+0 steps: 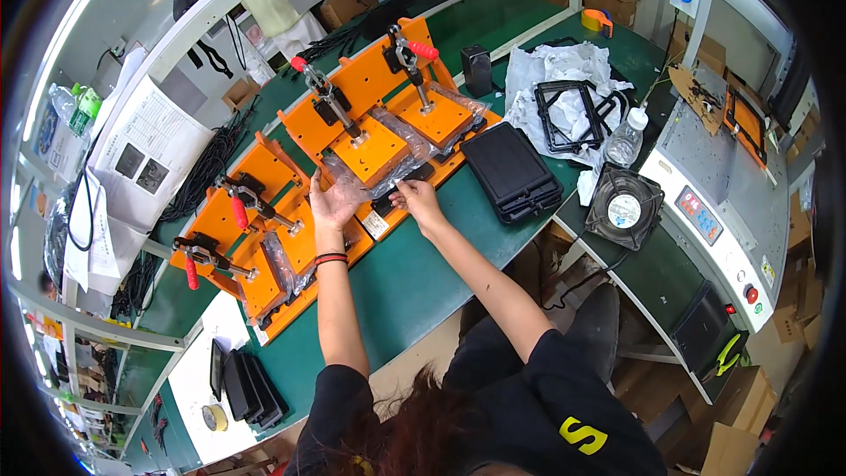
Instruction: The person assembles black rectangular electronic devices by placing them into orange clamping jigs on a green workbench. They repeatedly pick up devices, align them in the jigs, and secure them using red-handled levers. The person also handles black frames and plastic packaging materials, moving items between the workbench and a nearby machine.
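Note:
My left hand (pixel 336 203) is open, palm partly up and fingers stretched, at the near left corner of an orange press block (pixel 369 149). Clear plastic film (pixel 351 180) lies by its fingertips. My right hand (pixel 419 202) has thumb and fingers pinched together at the near edge of the same orange fixture (pixel 322 130); whatever is between them is too small to make out. Dark flat parts and crinkled film show beneath the block. A toggle clamp (pixel 331 106) with a red handle stands over it, its plunger on the block.
More red-handled clamps (pixel 208 257) stand left on a second orange fixture (pixel 280 159). Right are stacked black cases (pixel 511 167), black frames (pixel 568 115) on white wrapping, a clear bottle (pixel 627 139), a fan (pixel 624 209) and a machine with control panel (pixel 699 214). Black trays (pixel 251 388) lie lower left.

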